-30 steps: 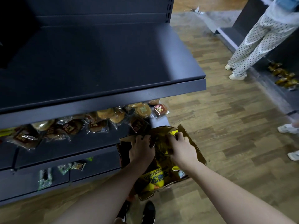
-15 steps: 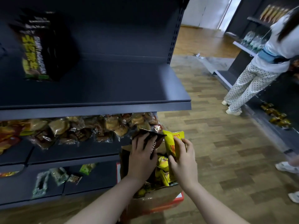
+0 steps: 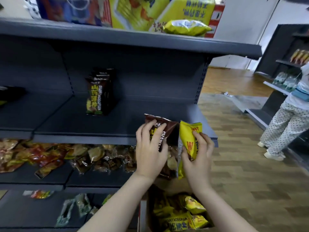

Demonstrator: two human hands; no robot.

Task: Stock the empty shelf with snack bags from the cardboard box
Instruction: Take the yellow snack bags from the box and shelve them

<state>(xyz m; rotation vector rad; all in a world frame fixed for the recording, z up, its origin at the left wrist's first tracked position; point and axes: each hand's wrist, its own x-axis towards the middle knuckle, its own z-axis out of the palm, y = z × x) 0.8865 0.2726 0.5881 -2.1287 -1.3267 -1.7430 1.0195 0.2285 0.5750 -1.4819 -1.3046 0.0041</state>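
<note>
Hands first, from the head camera: the left hand has its fingers curled round a brown snack bag, the right hand grips a yellow snack bag. Both bags stand upright — long axis vertical, top seams up — side by side at the front edge of the shelf, near its right end. Further back on that shelf, upright dark bags face forward. Below the arms, the cardboard box holds more yellow bags. To the right — a person in dotted trousers stands on the wooden floor.
</note>
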